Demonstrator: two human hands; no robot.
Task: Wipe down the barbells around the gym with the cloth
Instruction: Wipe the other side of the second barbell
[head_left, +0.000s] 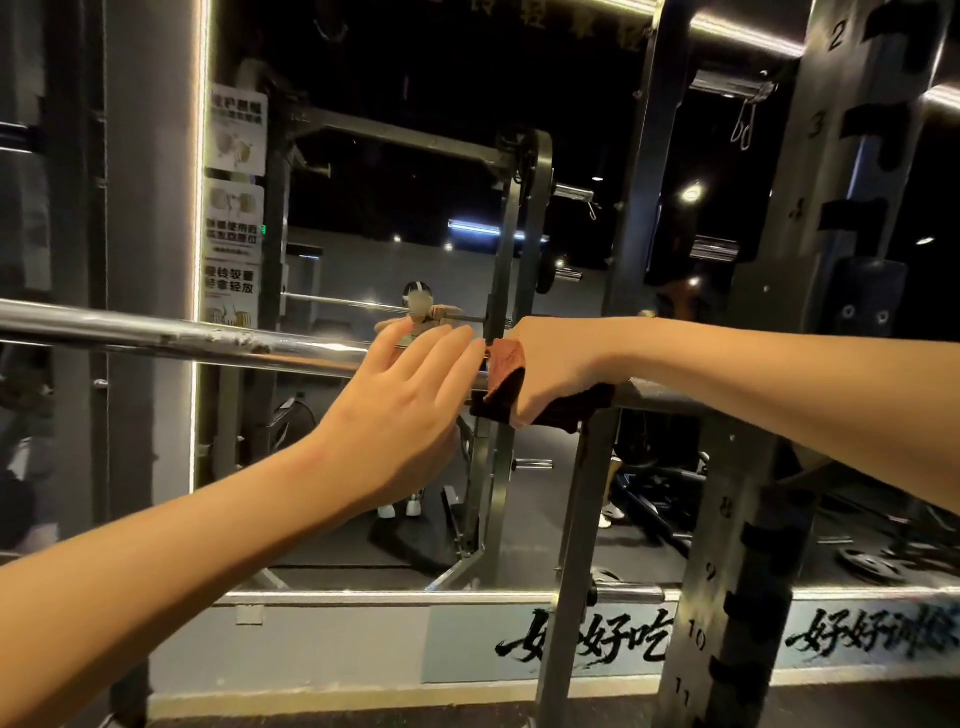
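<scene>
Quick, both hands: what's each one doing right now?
Left hand: open, fingers straight, reaching to the barbell beside the cloth.
Right hand: grips the cloth wrapped on the barbell.

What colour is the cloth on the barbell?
The cloth is reddish-brown, darker in shadow; head view.

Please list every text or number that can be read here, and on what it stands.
"2", "3", "4": rack post, upper part.
"9", "10", "11": same post, lower part.
"好好吃": low wall band.
"好好", rest unclear: same band, right.
"哑铃较重 轻拿轻放": lowest poster.
Upper posters: too blurred to read.
</scene>
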